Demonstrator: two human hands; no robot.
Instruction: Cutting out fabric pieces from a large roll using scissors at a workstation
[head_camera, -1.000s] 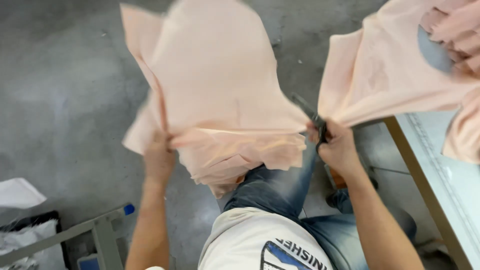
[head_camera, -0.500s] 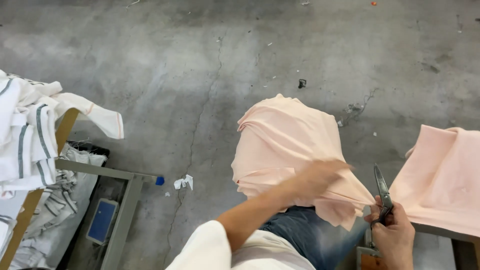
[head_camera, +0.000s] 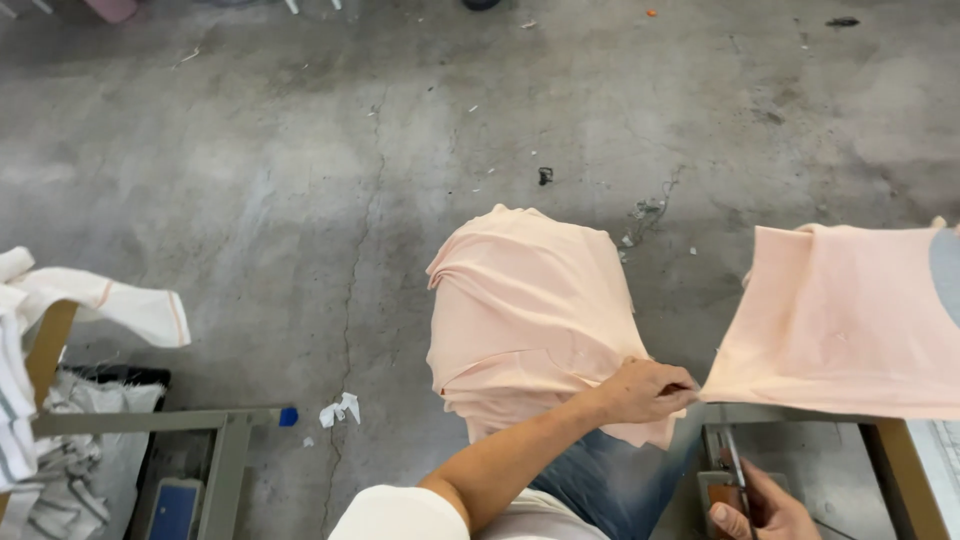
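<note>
Peach fabric (head_camera: 530, 310); grey concrete floor (head_camera: 300, 150); white striped cloth (head_camera: 60, 300); blue jeans (head_camera: 620, 480).

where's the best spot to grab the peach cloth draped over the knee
Probably the lower right edge of the peach cloth, coming from the right side. There the fabric gathers into a loose corner beside the left hand, clear of the leg. The rounded top lies stretched smooth and offers no fold for a grip.

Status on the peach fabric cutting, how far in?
Done: one peach piece already lies draped over the person's knee. In hand: the left hand pinches the corner of the peach fabric lying over the table edge, while the right hand holds scissors low. Left: that piece looks uncut.
</note>
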